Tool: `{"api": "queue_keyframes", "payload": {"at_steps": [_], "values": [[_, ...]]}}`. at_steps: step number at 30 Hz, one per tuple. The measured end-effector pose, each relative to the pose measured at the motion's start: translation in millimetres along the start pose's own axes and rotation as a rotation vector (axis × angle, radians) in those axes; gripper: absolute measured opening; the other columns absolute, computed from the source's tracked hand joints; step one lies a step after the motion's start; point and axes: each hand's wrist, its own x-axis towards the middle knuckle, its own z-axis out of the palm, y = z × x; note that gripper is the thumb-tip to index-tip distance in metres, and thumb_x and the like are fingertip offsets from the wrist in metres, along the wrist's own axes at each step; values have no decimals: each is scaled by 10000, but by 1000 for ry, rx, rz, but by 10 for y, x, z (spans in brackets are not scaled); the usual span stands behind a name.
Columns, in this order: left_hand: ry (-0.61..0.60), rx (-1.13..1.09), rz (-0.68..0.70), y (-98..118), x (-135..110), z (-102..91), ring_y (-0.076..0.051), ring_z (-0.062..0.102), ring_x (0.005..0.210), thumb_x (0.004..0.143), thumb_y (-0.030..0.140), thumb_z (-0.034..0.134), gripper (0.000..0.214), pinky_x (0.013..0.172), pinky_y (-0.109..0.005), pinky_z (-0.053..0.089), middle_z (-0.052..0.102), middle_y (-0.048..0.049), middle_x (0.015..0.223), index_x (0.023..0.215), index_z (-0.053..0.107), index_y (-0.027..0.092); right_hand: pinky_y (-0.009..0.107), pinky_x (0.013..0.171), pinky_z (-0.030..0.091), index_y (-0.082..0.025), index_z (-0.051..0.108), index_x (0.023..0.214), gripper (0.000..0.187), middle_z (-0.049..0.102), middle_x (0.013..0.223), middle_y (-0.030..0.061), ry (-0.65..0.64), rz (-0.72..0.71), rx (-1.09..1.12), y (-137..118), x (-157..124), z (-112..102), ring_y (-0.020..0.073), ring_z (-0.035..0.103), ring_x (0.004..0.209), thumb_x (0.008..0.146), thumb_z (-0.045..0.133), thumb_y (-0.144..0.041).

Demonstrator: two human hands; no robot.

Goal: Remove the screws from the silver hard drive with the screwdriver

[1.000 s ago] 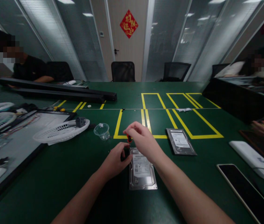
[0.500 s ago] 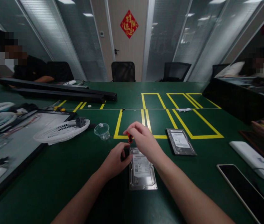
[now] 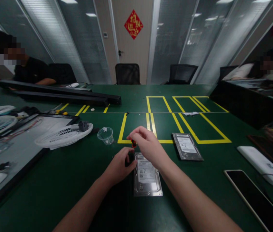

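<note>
A silver hard drive (image 3: 148, 175) with a white label lies flat on the green table in front of me. My right hand (image 3: 147, 143) grips a small red and black screwdriver (image 3: 134, 144) above it. The screwdriver stands upright, its tip at the drive's far left corner; the exact contact point is hidden by fingers. On the drive's left side rests my left hand (image 3: 119, 166), fingers bent, thumb on the drive's edge and fingertips close to the screwdriver shaft. A second hard drive (image 3: 187, 147) lies to the right, beyond my right forearm.
A clear plastic cup (image 3: 105, 136) stands left of my hands, beside a white fan grille (image 3: 64, 136). A phone (image 3: 252, 199) and a white power bank-like block (image 3: 264, 166) lie at right. People sit at both sides, near long black bars (image 3: 78, 93) and a black case (image 3: 242, 103).
My right hand's fingers have shifted slightly on the screwdriver handle, turning a little to the left. My left hand and the hard drive stay in place.
</note>
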Motion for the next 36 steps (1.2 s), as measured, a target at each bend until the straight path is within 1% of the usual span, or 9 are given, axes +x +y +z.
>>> {"api": "queue_keyframes", "payload": {"at_steps": [2,5,10,13,17,21,26,29,36], "values": [[-2,-4,0,-3,-4,-4,-170,548,717,916,254,675,274,652,-293,428,598,4,883,1174,619,183,334,754,438,-216,668,809,184,650,800,2,-3,-51,-49,-7,9,-14,183,597,808,909,594,-351],[-1,-4,0,-6,-6,-7,-171,556,719,916,262,682,286,648,-292,434,609,-2,894,1183,622,180,333,749,425,-215,692,801,217,648,803,4,-11,-77,-79,-14,19,-25,185,589,818,916,564,-348],[0,1,-9,-10,-3,3,-168,563,709,912,260,689,281,639,-286,435,613,4,882,1175,627,185,326,728,438,-222,643,904,127,649,798,-10,15,-12,16,-3,4,3,177,594,779,887,628,-348],[2,4,-11,-11,-2,7,-170,568,711,907,253,692,280,641,-287,436,617,5,883,1172,628,186,325,720,443,-229,600,882,107,643,764,-14,30,39,53,-5,-8,14,177,595,765,884,624,-333],[-3,2,-5,-2,-2,-5,-176,574,729,916,260,683,275,641,-289,433,612,2,889,1175,626,186,331,738,427,-223,639,814,149,623,787,-8,15,-47,-44,-26,-3,-10,178,579,789,895,581,-334],[-13,-1,-12,3,1,-13,-175,570,728,921,266,681,283,639,-290,427,610,0,894,1185,622,184,335,767,417,-230,692,808,215,628,802,-3,11,-89,-90,-19,17,-28,189,579,838,912,547,-349],[-6,4,-9,-13,2,3,-175,562,723,920,260,680,284,647,-294,422,595,9,869,1187,620,188,331,742,434,-231,657,897,129,653,792,-12,28,-21,13,20,20,4,180,590,775,887,606,-349],[-1,2,-9,-16,-1,7,-173,557,719,910,248,684,290,648,-295,420,591,11,868,1185,618,187,331,744,449,-226,617,882,113,684,823,1,32,25,44,18,6,9,176,603,773,878,626,-339],[-9,-9,-14,8,-3,-8,-167,548,725,919,250,677,286,649,-296,424,592,5,887,1191,618,182,336,771,427,-227,695,823,202,640,809,-5,-1,-85,-76,-20,9,-32,186,591,834,916,561,-346]]}}
